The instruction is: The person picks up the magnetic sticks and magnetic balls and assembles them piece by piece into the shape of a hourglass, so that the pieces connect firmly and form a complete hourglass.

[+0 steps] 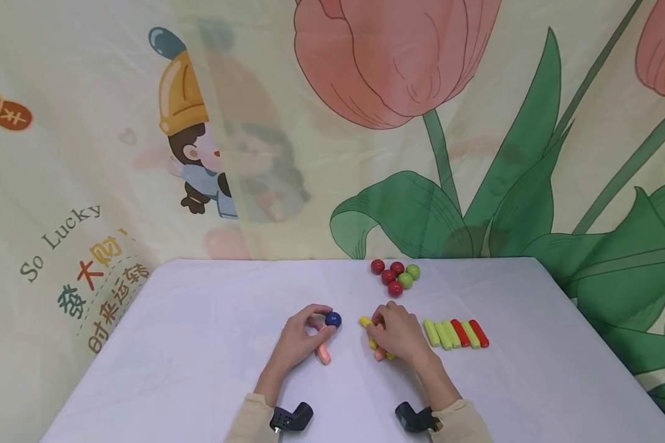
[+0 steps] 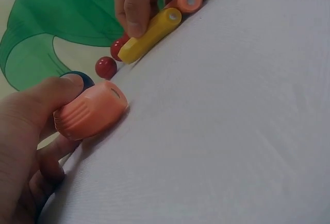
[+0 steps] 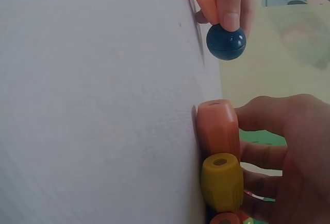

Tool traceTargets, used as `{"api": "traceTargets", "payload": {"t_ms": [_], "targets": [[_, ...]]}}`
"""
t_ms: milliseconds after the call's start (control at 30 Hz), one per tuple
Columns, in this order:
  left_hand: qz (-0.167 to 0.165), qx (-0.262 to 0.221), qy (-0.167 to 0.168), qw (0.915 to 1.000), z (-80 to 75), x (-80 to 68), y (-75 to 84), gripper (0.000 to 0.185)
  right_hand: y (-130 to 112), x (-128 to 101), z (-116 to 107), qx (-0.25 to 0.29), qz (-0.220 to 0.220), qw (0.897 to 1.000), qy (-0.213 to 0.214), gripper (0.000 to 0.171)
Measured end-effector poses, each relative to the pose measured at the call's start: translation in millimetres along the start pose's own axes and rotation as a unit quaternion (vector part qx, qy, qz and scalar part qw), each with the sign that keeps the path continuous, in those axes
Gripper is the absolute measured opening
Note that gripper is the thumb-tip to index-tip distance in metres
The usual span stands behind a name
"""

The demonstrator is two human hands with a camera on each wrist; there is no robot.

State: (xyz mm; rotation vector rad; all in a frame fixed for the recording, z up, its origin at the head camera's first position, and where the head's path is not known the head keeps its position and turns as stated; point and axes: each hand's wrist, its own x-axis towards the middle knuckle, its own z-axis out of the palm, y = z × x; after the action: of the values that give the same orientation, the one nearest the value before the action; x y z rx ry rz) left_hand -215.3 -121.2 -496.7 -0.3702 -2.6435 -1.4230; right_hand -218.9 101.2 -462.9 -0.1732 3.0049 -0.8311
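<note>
Nearest you, black devices [image 1: 292, 417] sit at both your wrists over beige sleeves [image 1: 250, 421]. Beyond, on the white surface [image 1: 199, 344], your left hand [image 1: 300, 337] pinches a blue ball [image 1: 334, 319] between thumb and fingers, with a pink stick [image 1: 324, 354] against that hand. To its right, your right hand [image 1: 400, 332] touches yellow sticks [image 1: 364, 321] and another pink stick [image 1: 380, 354]; you cannot tell whether its fingers pinch one. Further right lies a row of light-green and red sticks [image 1: 460, 333]. Farther off, red balls [image 1: 388, 277] and green balls [image 1: 405, 280] cluster.
</note>
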Motion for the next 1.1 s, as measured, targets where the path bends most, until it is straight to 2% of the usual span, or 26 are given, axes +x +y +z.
{"api": "traceTargets", "payload": {"t_ms": [167,400,700,1100], "targets": [[-0.001,-0.001,0.001,1.0,0.5,1.1,0.3,0.037,1.8,1.8,2.0,0.008,-0.012,1.0,0.01,0.016],[-0.005,0.0,-0.004,1.0,0.6,1.7,0.0,0.036,3.3,3.4,4.0,0.048,-0.01,0.999,0.008,0.015],[-0.006,0.007,-0.007,0.9999,0.6,1.2,-1.5,0.037,2.5,5.6,6.7,0.054,-0.024,0.998,0.028,0.014],[0.024,0.013,0.006,0.9996,1.3,2.1,-2.2,0.038,-0.5,5.0,5.0,0.058,-0.029,0.997,0.034,0.016]]}}
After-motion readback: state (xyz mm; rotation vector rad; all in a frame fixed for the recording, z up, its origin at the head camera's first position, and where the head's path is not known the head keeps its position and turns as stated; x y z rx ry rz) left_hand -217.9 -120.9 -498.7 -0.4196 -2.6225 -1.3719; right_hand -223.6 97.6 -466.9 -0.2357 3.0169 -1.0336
